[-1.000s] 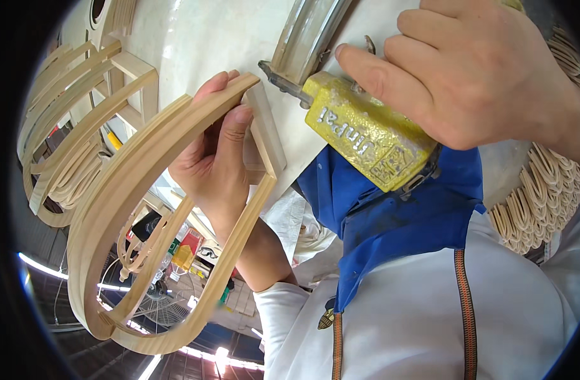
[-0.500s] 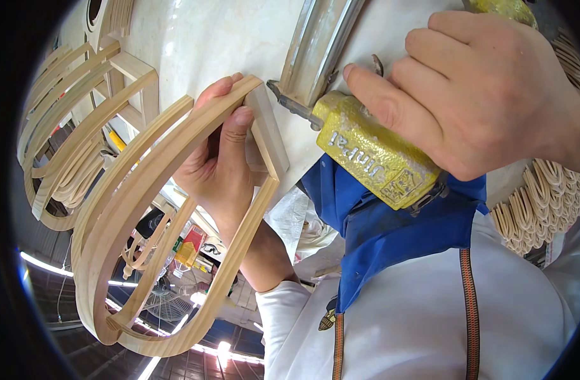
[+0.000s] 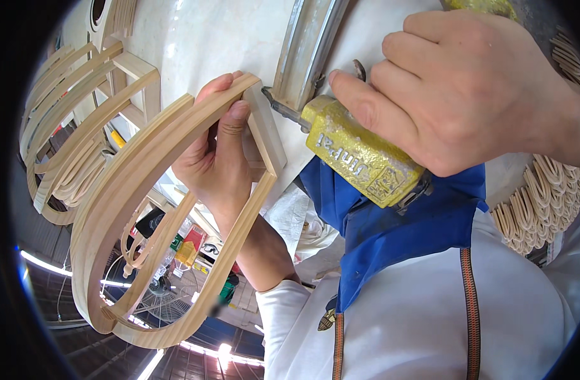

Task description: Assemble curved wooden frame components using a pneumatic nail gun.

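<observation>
While the left hand point(image 3: 217, 155) holds a curved wooden frame point(image 3: 160, 149) at left, the right hand point(image 3: 455, 95) grasps a yellow nail gun point(image 3: 363, 158), its nose point(image 3: 286, 109) just beside the frame's right end.

Frame point(image 3: 128, 171) left of staple gun point(image 3: 366, 155), other frames point(image 3: 152, 95) farther left, strips point(image 3: 543, 202) (piled together) far right.
</observation>
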The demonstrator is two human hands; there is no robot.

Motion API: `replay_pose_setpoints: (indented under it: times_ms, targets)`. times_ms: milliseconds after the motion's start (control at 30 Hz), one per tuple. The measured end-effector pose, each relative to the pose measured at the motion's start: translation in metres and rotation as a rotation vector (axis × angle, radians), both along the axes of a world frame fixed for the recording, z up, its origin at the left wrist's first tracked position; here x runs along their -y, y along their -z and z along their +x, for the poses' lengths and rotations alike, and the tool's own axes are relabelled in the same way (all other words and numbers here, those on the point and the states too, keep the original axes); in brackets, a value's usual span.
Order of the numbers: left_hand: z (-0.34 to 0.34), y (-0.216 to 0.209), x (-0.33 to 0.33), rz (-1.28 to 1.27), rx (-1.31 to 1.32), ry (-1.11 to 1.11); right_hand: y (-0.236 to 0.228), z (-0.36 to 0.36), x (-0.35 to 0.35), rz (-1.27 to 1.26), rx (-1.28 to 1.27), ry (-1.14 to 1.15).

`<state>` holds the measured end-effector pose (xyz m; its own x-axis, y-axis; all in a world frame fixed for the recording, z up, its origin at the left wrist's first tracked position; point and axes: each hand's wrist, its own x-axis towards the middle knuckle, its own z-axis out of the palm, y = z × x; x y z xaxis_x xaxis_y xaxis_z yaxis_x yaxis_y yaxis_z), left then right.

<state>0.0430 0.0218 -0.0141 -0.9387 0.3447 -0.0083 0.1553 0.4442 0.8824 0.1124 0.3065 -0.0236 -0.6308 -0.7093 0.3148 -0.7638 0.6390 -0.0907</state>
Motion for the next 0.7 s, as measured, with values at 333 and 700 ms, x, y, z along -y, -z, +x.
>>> replay_pose_setpoints:
  times_ms: [333,700]
  targets:
    - [-0.0004,0.0034,0.0009,-0.022,-0.050,0.012,0.0027,-0.0025,0.0008,-0.018,-0.021,-0.016]
    - [-0.0005,0.0034,0.0018,-0.002,-0.042,0.015,0.0033,-0.0050,0.0035,-0.037,-0.020,-0.017]
